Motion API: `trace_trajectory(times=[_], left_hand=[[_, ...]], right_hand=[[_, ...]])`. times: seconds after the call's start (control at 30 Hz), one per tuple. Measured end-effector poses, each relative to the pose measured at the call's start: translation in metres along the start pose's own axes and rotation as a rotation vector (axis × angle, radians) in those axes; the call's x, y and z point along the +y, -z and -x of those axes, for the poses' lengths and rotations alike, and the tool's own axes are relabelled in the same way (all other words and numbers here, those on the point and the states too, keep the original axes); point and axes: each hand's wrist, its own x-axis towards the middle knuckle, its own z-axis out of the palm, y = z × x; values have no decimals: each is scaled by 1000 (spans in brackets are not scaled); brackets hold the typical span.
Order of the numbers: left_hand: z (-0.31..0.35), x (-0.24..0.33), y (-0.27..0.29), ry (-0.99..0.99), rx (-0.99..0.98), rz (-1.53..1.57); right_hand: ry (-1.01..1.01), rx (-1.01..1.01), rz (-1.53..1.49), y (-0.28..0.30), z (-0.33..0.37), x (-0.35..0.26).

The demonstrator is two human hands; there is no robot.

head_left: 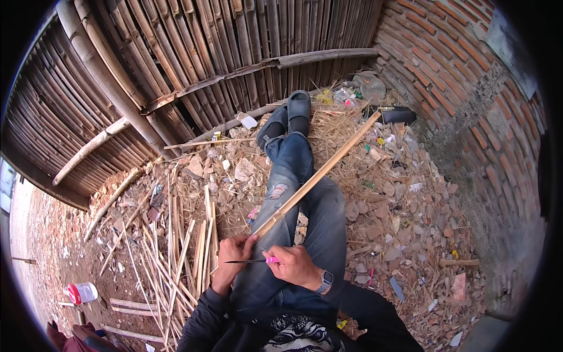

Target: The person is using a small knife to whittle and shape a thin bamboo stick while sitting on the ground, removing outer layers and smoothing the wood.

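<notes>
A long bamboo strip (328, 167) slants across my legs, from my lap up toward the far right. My left hand (233, 256) grips its near end, with the fingers closed round it. Just to the right, my right hand (296, 267) is closed on the pink handle of a knife (243, 261). The dark, narrow blade points left and passes close by my left hand; whether it touches the strip I cannot tell. Both hands are above my thighs in blue jeans (281, 205).
Several split bamboo strips (176, 264) lie piled on the ground to my left. A clear plastic jar with a red lid (82, 293) is farther left, near part of another person (82, 339). Ahead stands a bamboo wall (246, 35); a brick wall (440, 76) rises at right. Rubble and litter surround me.
</notes>
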Motion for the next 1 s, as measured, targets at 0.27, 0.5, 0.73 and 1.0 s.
trace_trajectory(times=[0.27, 0.5, 0.73, 1.0], left_hand=[[0, 8, 9, 28, -127, 135], [12, 4, 5, -28, 27, 6], [5, 2, 2, -60, -2, 2], [-1, -8, 8, 20, -121, 162]], right_hand=[[-333, 1136, 391, 139, 11, 152], [-305, 180, -82, 55, -26, 42], [-90, 278, 11, -3, -17, 85], [-268, 227, -34, -13, 33, 58]])
